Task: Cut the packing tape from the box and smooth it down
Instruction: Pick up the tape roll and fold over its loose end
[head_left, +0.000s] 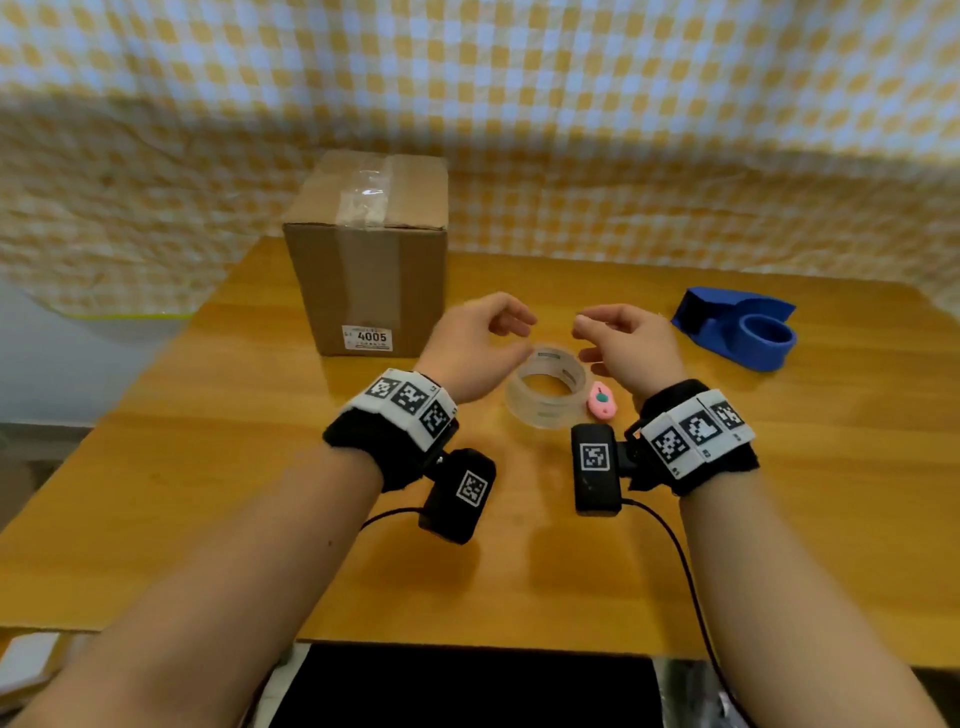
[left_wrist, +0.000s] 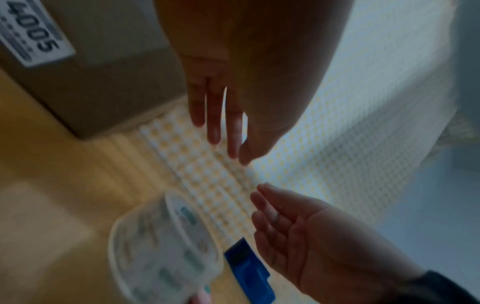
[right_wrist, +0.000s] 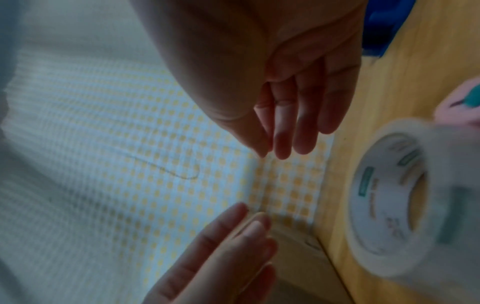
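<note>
Nearest to the person, the left hand (head_left: 475, 345) and the right hand (head_left: 626, 345) are hovering above the tape roll (head_left: 545, 387), with fingers loosely curled and holding nothing. A pink cutter (head_left: 601, 400) is lying at 3 o'clock of the roll, untouched. Farther away, at 10 o'clock, the box (head_left: 369, 254) is standing on the table (head_left: 208, 493), and clear tape (head_left: 363, 195) is already crossing its top and going down the front. It seems not connected to the roll, though the blur is making this uncertain. The smoothing is probably still waiting.
</note>
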